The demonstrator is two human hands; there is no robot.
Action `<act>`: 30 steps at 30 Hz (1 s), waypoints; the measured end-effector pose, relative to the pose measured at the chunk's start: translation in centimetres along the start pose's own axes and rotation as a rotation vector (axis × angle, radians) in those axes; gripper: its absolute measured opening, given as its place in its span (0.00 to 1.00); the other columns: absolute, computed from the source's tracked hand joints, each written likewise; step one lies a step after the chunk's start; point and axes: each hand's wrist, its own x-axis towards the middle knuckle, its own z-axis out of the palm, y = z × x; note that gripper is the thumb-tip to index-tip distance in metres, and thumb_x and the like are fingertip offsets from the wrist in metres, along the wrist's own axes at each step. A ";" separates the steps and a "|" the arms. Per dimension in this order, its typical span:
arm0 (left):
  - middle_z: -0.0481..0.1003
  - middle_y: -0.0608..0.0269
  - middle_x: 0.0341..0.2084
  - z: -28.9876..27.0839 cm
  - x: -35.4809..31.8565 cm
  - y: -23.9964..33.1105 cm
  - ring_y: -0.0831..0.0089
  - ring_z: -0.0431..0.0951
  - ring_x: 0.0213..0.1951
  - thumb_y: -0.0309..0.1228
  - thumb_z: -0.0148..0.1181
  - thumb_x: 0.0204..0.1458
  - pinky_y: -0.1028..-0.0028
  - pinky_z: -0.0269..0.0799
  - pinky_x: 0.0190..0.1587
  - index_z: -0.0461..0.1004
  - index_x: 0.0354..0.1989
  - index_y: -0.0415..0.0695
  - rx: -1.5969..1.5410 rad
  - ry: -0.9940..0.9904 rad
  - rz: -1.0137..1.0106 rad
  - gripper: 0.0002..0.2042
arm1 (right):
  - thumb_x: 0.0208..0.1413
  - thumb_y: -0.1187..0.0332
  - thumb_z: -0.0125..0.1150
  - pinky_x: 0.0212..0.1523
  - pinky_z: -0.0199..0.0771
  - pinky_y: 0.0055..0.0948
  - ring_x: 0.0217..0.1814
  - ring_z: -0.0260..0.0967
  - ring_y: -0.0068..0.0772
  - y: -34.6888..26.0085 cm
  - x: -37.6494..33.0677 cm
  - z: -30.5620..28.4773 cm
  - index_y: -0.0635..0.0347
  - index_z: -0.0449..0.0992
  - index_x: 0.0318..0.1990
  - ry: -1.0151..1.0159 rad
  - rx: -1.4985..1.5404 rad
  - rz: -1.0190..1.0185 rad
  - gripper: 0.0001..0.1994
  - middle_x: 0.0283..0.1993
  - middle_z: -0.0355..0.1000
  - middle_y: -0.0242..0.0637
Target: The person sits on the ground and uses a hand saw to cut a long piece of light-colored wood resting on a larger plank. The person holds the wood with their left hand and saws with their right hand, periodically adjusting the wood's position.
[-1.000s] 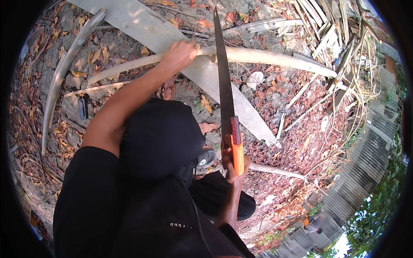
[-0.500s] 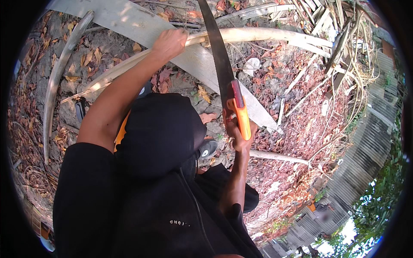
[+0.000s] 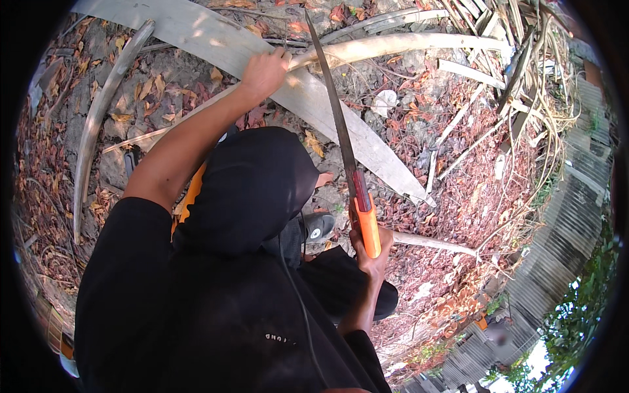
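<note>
My left hand (image 3: 265, 74) is closed around a long, pale, curved branch (image 3: 400, 44), which runs from lower left to the upper right. My right hand (image 3: 375, 254) grips the orange and dark red handle of a handsaw (image 3: 367, 226). The saw's long dark blade points up and away, crossing the branch just right of my left hand. How deep the blade sits in the wood cannot be seen. Behind the branch a flat grey plank (image 3: 341, 128) lies slantwise on the ground.
Another curved branch (image 3: 103, 108) lies on the left. Cut sticks and tangled twigs (image 3: 524, 78) are heaped at the upper right. Dry leaves cover the soil around my shoe (image 3: 319, 227). A corrugated metal fence (image 3: 557, 229) runs along the right side.
My right hand has pulled the saw back toward my body, and its blade now shows more edge-on. My left hand keeps its grip on the branch, shifted only slightly.
</note>
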 end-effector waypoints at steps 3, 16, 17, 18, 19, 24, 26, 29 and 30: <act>0.70 0.55 0.40 -1.3 -1.6 1.9 0.54 0.78 0.39 0.26 0.60 0.47 0.58 0.77 0.34 0.73 0.41 0.41 -0.079 0.036 -0.068 0.12 | 0.46 0.69 0.61 0.21 0.61 0.25 0.18 0.63 0.22 0.3 -2.1 0.2 0.68 0.74 0.27 0.044 0.307 0.116 0.09 0.17 0.67 0.32; 0.69 0.56 0.49 -1.4 -1.2 -1.7 0.59 0.69 0.54 0.34 0.59 0.51 0.55 0.69 0.52 0.72 0.52 0.41 0.044 0.051 0.069 0.19 | 0.46 0.66 0.63 0.20 0.63 0.24 0.15 0.64 0.27 1.5 -3.6 1.5 0.68 0.73 0.22 0.148 0.575 -0.162 0.12 0.15 0.67 0.35; 0.68 0.55 0.52 -1.5 -1.7 -1.0 0.58 0.66 0.58 0.38 0.59 0.53 0.53 0.65 0.57 0.71 0.54 0.41 -0.014 0.094 0.061 0.22 | 0.46 0.63 0.64 0.22 0.65 0.24 0.15 0.65 0.28 1.8 -3.0 0.6 0.66 0.74 0.22 0.110 0.419 -0.182 0.13 0.16 0.68 0.32; 0.67 0.54 0.55 -1.5 -1.9 -0.6 0.57 0.63 0.62 0.42 0.59 0.55 0.51 0.61 0.61 0.69 0.57 0.42 -0.073 0.137 0.053 0.25 | 0.44 0.62 0.65 0.23 0.66 0.26 0.16 0.66 0.30 1.6 -2.5 0.2 0.65 0.75 0.23 0.168 0.298 -0.165 0.13 0.16 0.69 0.32; 0.65 0.54 0.58 -0.8 -2.0 -0.6 0.57 0.60 0.64 0.47 0.57 0.55 0.50 0.58 0.63 0.68 0.60 0.43 -0.018 0.124 0.032 0.27 | 0.44 0.63 0.65 0.21 0.64 0.26 0.14 0.64 0.28 1.2 -1.5 -0.1 0.66 0.73 0.22 0.163 0.196 -0.218 0.13 0.15 0.67 0.33; 0.59 0.56 0.67 0.3 -1.6 -0.5 0.58 0.50 0.72 0.58 0.50 0.58 0.48 0.49 0.69 0.64 0.65 0.47 0.049 0.033 -0.005 0.33 | 0.43 0.62 0.64 0.20 0.63 0.25 0.13 0.61 0.25 0.0 1.1 -2.0 0.65 0.74 0.22 0.099 -0.076 -0.108 0.13 0.14 0.66 0.31; 0.61 0.55 0.65 0.2 -1.6 -0.4 0.57 0.51 0.71 0.58 0.51 0.58 0.46 0.47 0.69 0.64 0.65 0.47 0.027 -0.017 -0.005 0.33 | 0.43 0.62 0.65 0.21 0.63 0.26 0.13 0.61 0.25 0.8 1.5 -2.2 0.64 0.74 0.21 0.083 -0.092 -0.105 0.13 0.14 0.66 0.31; 0.63 0.54 0.63 -0.2 -0.9 -0.7 0.57 0.53 0.70 0.59 0.52 0.56 0.45 0.46 0.69 0.65 0.64 0.48 0.038 -0.081 0.020 0.33 | 0.43 0.62 0.65 0.20 0.62 0.25 0.13 0.62 0.27 1.6 2.3 -2.0 0.64 0.74 0.22 0.053 -0.081 -0.172 0.12 0.14 0.66 0.31; 0.64 0.53 0.63 -0.3 -0.7 -0.9 0.57 0.53 0.70 0.59 0.52 0.56 0.45 0.45 0.69 0.65 0.64 0.48 0.046 -0.102 0.035 0.34 | 0.43 0.63 0.64 0.20 0.62 0.25 0.13 0.62 0.27 2.2 2.5 -1.9 0.63 0.74 0.22 0.041 -0.094 -0.211 0.12 0.14 0.66 0.31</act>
